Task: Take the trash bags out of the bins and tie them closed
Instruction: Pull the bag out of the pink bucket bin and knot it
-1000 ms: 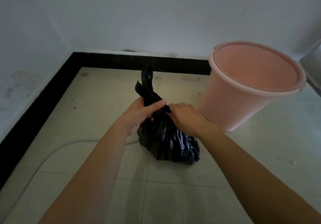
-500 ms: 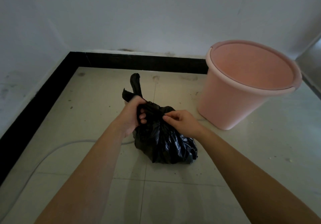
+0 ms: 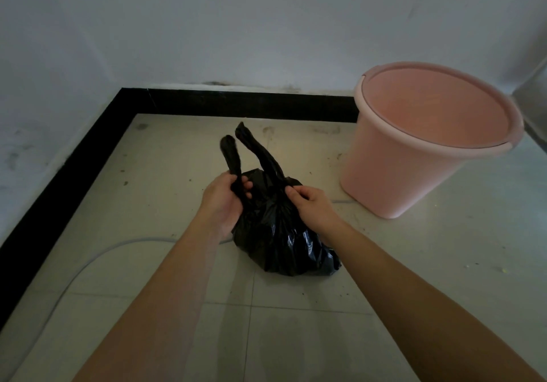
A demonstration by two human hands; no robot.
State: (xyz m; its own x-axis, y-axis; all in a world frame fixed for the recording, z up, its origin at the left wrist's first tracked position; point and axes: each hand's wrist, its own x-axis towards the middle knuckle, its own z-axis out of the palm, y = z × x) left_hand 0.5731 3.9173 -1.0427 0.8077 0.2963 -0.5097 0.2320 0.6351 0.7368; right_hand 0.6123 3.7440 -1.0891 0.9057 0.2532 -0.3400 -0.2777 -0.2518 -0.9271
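- Pale floor tiles [image 3: 444, 263] meet a black skirting strip [image 3: 236, 101] under a white wall [image 3: 266, 26]. A thin hose [image 3: 148, 239] lies on the tiles behind your left wrist.
- Your trash bag [image 3: 281, 239] sits on the floor right under your fingers. It is already out of the bin [image 3: 384, 180], which stands well apart beyond your right knuckles and looks empty.
- Your left hand [image 3: 220, 204] has its fingers curled round the foot of the left tail [image 3: 231, 153], which rises past your fingertips.
- Your right hand [image 3: 310, 204] pinches the gathered neck where the right tail [image 3: 260, 153] begins, thumb and forefinger closed on the plastic.
- You look to be at the tying step. Whether a first crossing already sits under your fingers cannot be told.
- Next, you probably need to cross one tail over the other between your hands, tuck it through and draw both outward.
- Keep both grips low by the neck so the gather stays tight, and pull evenly, since thin plastic may tear.
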